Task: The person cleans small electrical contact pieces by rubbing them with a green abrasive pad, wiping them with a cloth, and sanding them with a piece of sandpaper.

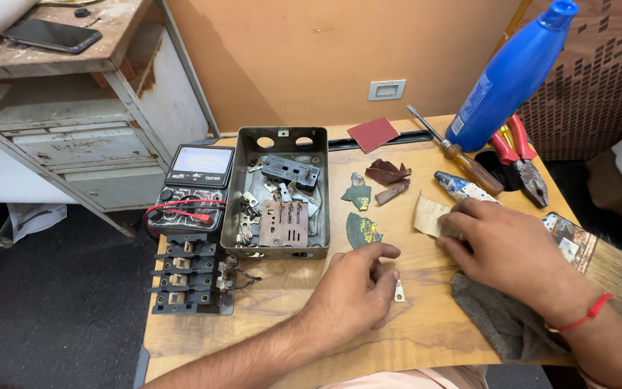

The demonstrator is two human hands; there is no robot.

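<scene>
My left hand (358,288) rests on the wooden table (426,328), fingers curled next to a small white metal contact piece (399,291) lying at its fingertips. My right hand (505,248) lies flat further right, pressing its fingers on a scrap of tan sandpaper (430,214). A grey cloth (494,320) lies under my right wrist. Between the two hands the wood is bare.
An open grey metal box (278,137) holds switch parts. Left of it sit a black analog multimeter (192,187) and a black contact block (188,277). Sandpaper scraps (372,133), a screwdriver (455,151), red pliers (520,162), a blue bottle (509,75) and a brush (613,274) lie at the back and right.
</scene>
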